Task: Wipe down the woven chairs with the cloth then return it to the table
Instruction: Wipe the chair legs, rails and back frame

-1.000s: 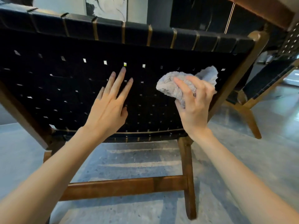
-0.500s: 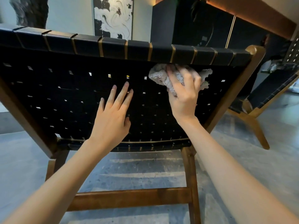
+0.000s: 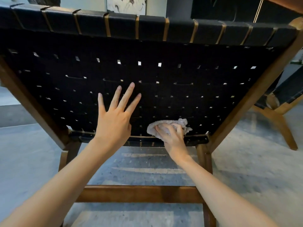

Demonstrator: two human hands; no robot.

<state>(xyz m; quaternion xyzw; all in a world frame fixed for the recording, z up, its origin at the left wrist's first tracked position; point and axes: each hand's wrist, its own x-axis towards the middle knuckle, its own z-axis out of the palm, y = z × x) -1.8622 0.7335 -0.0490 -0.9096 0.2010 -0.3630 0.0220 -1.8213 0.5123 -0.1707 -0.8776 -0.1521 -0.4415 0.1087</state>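
The back of a woven chair (image 3: 188,76) fills the view: black straps in a brown wooden frame. My right hand (image 3: 172,136) presses a crumpled grey cloth (image 3: 165,124) against the lower edge of the weave, right of centre. My left hand (image 3: 114,118) lies flat on the weave just left of it, fingers spread, holding nothing. A second woven chair (image 3: 285,94) of the same kind stands at the right edge, partly cut off.
A wooden crossbar (image 3: 139,194) and legs of the near chair stand between my forearms. The floor (image 3: 254,169) is pale speckled concrete. A black and white picture (image 3: 126,5) hangs on the wall beyond the chair. No table is visible.
My right hand swept the cloth up to the top strap, then down to the bottom edge of the weave. My left hand stayed flat on the weave. The view moved closer.
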